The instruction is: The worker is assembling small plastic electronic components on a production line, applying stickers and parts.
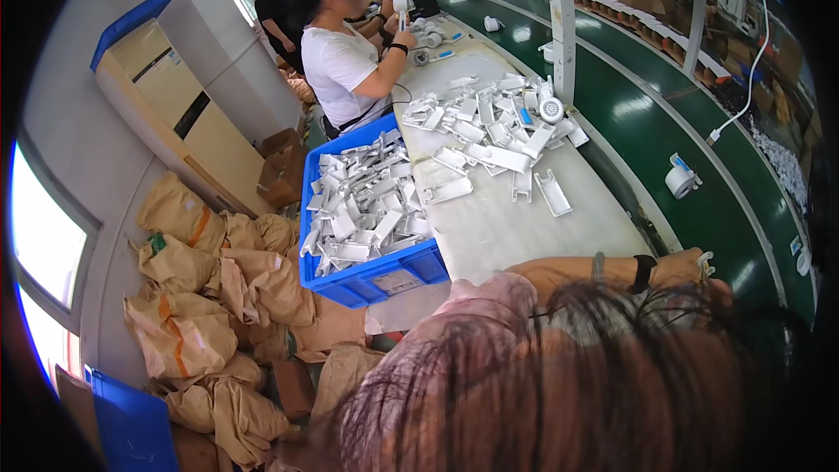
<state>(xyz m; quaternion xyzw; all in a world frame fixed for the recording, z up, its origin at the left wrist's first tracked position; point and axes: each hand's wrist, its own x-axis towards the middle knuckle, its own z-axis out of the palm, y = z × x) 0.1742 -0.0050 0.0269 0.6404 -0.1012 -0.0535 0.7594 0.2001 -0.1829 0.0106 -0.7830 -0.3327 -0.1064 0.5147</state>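
My left hand reaches far to the right, over the near edge of the green conveyor, with a black band on its wrist. Its fingers look closed around a small whitish piece, mostly hidden, whose kind I cannot make out. Strands of hair cover part of the forearm and the lower picture. My right hand does not show. Left of my arm, on the pale worktable, lies a heap of white plastic housing shells. A white round-headed device sits among them. Further along the conveyor rests a white and blue part.
A blue crate full of white shells stands against the table's left side. Brown sacks pile on the floor. A co-worker in a white shirt handles a white device further along. A white post rises beside the conveyor.
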